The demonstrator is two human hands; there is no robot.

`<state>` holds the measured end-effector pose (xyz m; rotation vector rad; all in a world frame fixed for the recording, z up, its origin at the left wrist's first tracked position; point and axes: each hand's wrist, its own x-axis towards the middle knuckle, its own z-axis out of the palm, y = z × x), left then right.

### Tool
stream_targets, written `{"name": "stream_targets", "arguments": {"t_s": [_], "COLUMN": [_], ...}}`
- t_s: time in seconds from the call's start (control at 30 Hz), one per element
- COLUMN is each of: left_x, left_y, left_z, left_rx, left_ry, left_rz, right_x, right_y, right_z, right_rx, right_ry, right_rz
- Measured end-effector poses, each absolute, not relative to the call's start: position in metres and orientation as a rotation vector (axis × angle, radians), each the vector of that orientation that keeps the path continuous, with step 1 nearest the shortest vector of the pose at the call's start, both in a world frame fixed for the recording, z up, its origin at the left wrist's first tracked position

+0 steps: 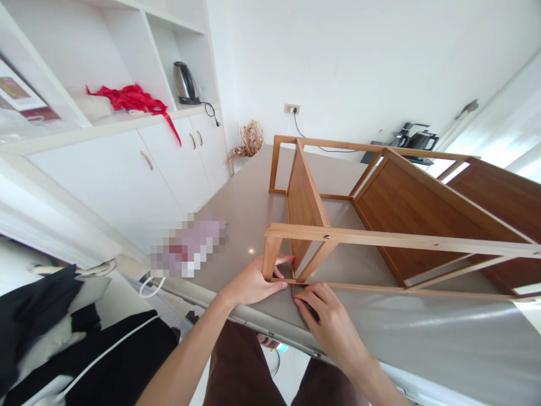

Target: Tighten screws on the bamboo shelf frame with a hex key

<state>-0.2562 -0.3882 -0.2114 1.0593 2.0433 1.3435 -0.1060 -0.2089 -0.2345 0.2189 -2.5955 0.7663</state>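
A bamboo-wood shelf frame (380, 225) lies on its side on a beige countertop (253, 237), with wooden panels and slim rails. My left hand (253, 280) is wrapped around its near corner upright (271, 256), fingers reaching the lower rail (359, 287). My right hand (323, 316) sits just beside, its fingertips pinching a small metal fastener (292, 287) at the rail joint. The fastener is tiny and partly hidden by my fingers, so its exact kind is unclear.
White cupboards with a steel kettle (185, 83) and red cloth (135, 98) stand left of the counter. A pixelated object (188, 245) lies on the countertop. Dark clothing (84, 338) lies at lower left. A black appliance (416, 138) stands beyond the frame.
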Motion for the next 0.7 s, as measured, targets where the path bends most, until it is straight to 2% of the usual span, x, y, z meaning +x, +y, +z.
{"name": "stream_targets", "arguments": {"t_s": [0.7], "left_x": [-0.2527], "left_y": [-0.3855], "left_z": [-0.2060], "left_rx": [1.030], "left_ry": [2.081], "left_rz": [1.325], "right_x": [-0.1038], "right_y": [-0.2102], "right_z": [-0.2340], "right_rx": [0.173], "right_ry": [-2.590], "right_rz": [0.779]}}
